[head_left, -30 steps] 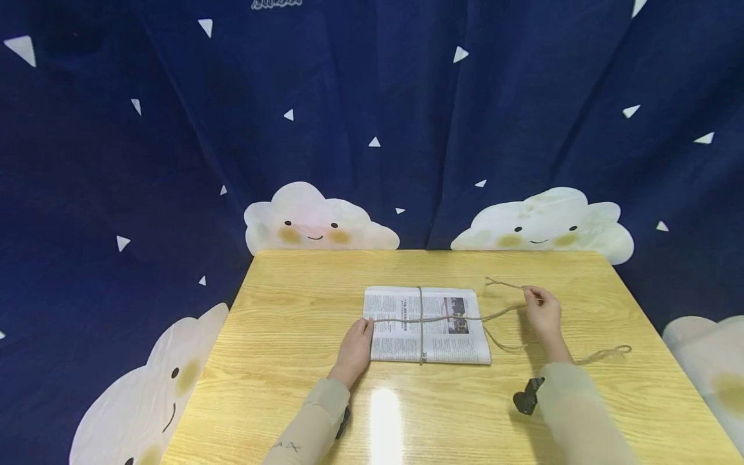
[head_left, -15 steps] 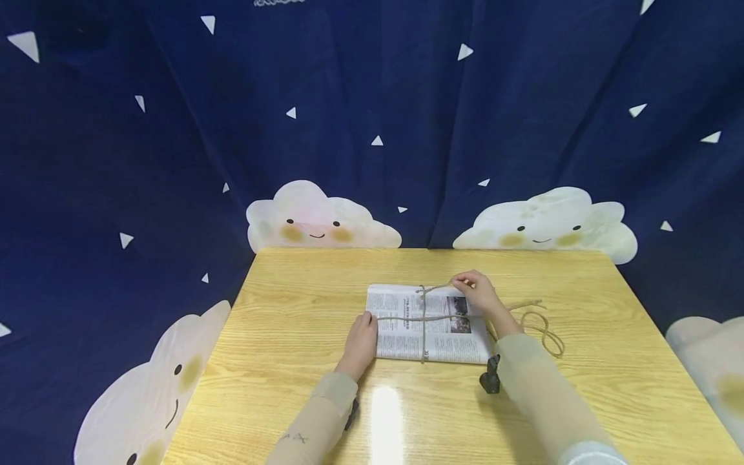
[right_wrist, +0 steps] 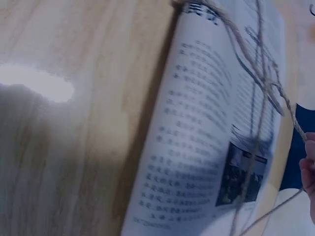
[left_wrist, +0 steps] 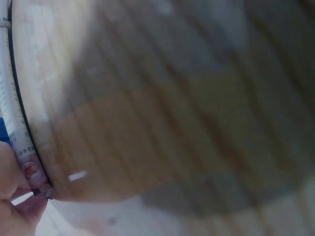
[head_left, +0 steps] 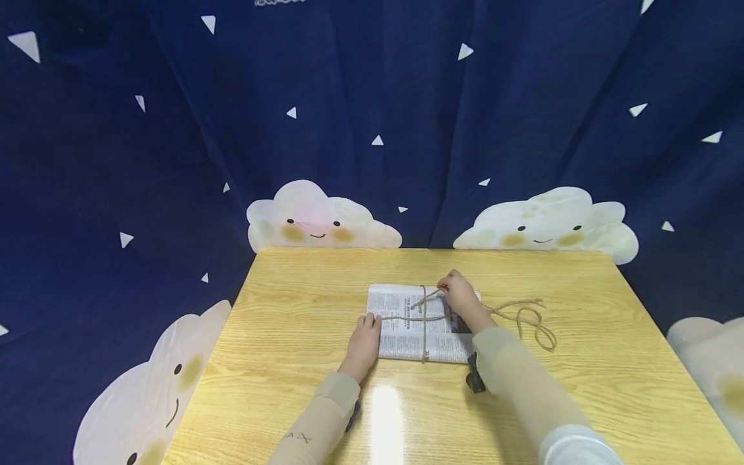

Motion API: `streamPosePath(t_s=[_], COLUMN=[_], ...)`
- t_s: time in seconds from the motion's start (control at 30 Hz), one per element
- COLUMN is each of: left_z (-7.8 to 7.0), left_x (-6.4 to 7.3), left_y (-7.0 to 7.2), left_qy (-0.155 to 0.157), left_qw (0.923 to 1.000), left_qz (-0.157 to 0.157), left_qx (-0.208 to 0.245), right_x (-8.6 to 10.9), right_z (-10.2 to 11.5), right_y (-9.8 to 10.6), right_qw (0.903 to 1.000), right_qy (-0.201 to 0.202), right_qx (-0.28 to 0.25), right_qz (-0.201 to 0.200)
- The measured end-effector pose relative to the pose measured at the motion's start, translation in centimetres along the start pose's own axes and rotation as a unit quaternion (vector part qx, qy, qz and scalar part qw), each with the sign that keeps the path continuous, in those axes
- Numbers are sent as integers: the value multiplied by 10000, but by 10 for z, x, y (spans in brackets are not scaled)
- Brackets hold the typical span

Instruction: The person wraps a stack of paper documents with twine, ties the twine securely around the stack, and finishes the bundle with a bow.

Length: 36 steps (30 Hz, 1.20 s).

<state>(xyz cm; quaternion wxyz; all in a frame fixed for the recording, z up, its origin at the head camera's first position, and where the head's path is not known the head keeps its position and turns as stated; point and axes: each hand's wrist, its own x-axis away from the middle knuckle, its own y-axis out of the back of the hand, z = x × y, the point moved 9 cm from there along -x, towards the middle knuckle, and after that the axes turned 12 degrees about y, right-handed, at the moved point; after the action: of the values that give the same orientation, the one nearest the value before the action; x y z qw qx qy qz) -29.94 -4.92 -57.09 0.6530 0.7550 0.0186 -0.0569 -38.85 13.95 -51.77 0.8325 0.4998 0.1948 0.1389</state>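
Note:
A folded newspaper bundle point(head_left: 398, 349) lies flat on the wooden table, with brown twine point(head_left: 423, 336) crossing over it in both directions. My left hand point(head_left: 363, 339) grips the bundle's left edge, and the left wrist view has the thumb and a finger point(left_wrist: 9, 169) around its corner. Over the upper right part of the paper, my right hand point(head_left: 459, 295) pinches a length of the twine. In the right wrist view that twine point(right_wrist: 294, 118) runs from the fingers toward the crossing, its loose end lying over the printed page. The right forearm hides part of the newspaper's right side.
Slack twine point(head_left: 545, 337) curls on the table point(head_left: 610, 387) right of the bundle. Behind the table hangs a dark blue curtain point(head_left: 349, 77) with white triangles and cloud shapes. Black wrist cameras point(head_left: 475, 378) sit under the sleeves.
My right hand has moved left from beside the bundle to over it, bringing the twine end across the lengthwise strand. The slack twine shifted left; my left hand stays at the edge.

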Motion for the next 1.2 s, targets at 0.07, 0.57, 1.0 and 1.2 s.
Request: streamPosePath(t_s=[0.07, 0.57, 1.0, 1.2], left_z=[1, 2, 1, 0], left_x=[0, 1, 1, 2], left_y=[0, 2, 0, 0], left_qy=[21, 69, 89, 32], left_qw=[10000, 9998, 9999, 10000], left_qz=[-17, -84, 105, 70], left_qx=[-20, 135, 79, 22], right_x=[-2, -2, 12, 25], right_z=[4, 10, -6, -18], right_y=[-6, -25, -21, -23], right_qw=[9999, 9990, 9737, 9421], right_qy=[115, 408, -594, -1941], right_qx=[27, -130, -1564, -2001], right_qz=[62, 102, -1544, -1867])
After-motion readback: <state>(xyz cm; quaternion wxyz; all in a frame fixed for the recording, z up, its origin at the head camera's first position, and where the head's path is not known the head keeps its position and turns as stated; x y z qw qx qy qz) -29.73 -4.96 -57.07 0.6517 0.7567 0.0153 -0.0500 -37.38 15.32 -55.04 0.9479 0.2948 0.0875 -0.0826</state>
